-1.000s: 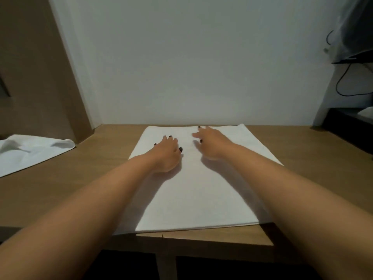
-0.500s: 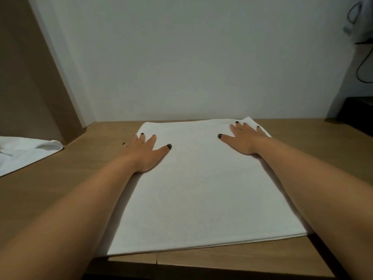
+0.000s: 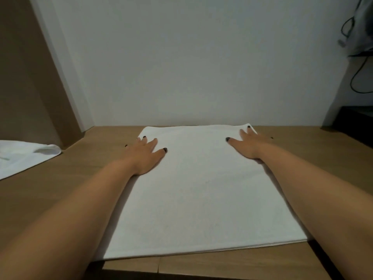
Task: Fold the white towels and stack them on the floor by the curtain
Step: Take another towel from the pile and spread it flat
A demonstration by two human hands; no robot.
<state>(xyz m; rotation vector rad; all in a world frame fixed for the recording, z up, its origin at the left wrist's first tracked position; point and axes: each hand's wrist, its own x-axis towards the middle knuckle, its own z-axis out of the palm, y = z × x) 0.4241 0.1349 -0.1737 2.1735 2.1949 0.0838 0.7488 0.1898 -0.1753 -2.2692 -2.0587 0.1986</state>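
Note:
A white towel [image 3: 199, 188] lies flat and folded in layers on the wooden table [image 3: 60, 178], reaching from near the wall to near the front edge. My left hand [image 3: 144, 155] rests palm down on the towel's far left corner, fingers spread, some over the edge. My right hand [image 3: 249, 143] lies flat on the far right corner, fingers spread too. Neither hand holds anything. A second white towel [image 3: 22, 157] lies rumpled at the left edge of the view.
A white wall [image 3: 191, 67] closes off the back of the table. A brown panel [image 3: 26, 87] stands at the left. At the right are a dark shelf [image 3: 357, 126] and hanging black cables [image 3: 356, 77].
Both hands have slid apart from the towel's far middle out to its two far corners, smoothing it. The view has moved closer to the towel.

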